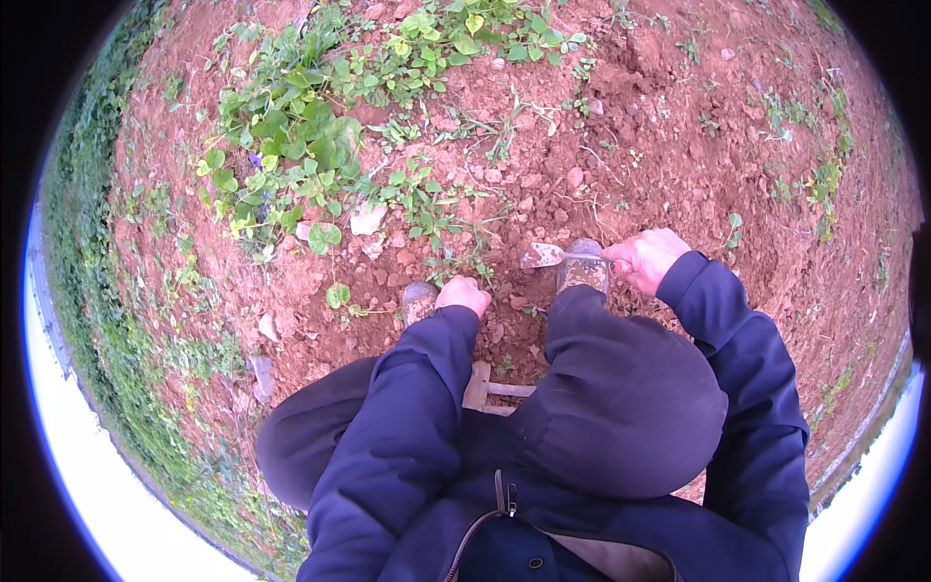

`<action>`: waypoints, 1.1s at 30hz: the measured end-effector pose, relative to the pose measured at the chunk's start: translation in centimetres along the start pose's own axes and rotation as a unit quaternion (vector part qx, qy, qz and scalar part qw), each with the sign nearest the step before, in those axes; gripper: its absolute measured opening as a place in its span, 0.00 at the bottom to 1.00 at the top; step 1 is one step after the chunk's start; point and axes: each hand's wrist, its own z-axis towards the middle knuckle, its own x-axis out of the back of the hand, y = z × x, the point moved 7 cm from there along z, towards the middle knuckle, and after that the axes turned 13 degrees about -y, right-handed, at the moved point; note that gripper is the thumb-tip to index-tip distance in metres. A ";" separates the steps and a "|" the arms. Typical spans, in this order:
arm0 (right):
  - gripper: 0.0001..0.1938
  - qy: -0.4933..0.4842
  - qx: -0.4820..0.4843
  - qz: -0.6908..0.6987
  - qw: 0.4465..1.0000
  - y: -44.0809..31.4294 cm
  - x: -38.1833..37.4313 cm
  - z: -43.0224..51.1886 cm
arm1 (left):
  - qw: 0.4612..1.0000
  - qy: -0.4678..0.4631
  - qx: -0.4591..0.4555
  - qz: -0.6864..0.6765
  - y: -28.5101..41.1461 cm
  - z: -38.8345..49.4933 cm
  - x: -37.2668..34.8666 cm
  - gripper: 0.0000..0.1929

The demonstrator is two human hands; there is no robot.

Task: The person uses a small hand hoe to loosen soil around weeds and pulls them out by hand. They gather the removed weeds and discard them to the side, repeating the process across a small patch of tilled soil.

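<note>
My right hand (647, 260) grips a small hand trowel (544, 255) near its handle. The trowel's blade is smeared with soil and points left, and its shank passes over the toe of my right shoe (583, 273). My left hand (465, 294) is low over the ground, just right of my left shoe (419, 302). Its fingers curl under, so whether anything is inside them is hidden. Small green weeds (460, 263) grow in the loose reddish soil (524, 291) just beyond that hand.
A wooden stool (478, 387) shows between my legs. Leafy vines (291, 145) with a few purple flowers spread ahead to the left. A pale stone (368, 217) lies beside them, and clods (574, 177) cover the soil ahead. Dense greenery (80, 218) borders the far left.
</note>
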 end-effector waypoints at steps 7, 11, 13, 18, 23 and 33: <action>0.06 -0.145 0.051 -0.172 0.973 -4.5 2.3 0.5 | 0.982 -0.050 0.074 -0.165 -0.3 0.4 -2.3 0.15; 0.08 -0.212 0.108 -0.201 0.950 -7.5 0.1 5.1 | 0.978 -0.019 0.045 -0.203 0.6 0.6 -2.0 0.13; 0.10 -0.226 0.098 -0.186 0.951 -7.9 -2.0 7.2 | 0.958 -0.054 0.065 -0.273 -0.2 0.9 -2.8 0.15; 0.05 -0.196 -0.006 0.001 0.980 0.1 -5.2 6.3 | 0.967 -0.051 0.019 -0.250 -1.6 1.6 -3.7 0.12; 0.08 -0.074 0.019 0.099 0.992 1.6 -9.2 4.4 | 0.974 0.020 0.033 -0.223 -2.3 0.9 -3.0 0.13; 0.01 0.007 0.032 -0.046 0.998 -1.2 -1.4 -1.1 | 0.998 -0.008 0.054 0.016 1.8 -2.2 0.2 0.21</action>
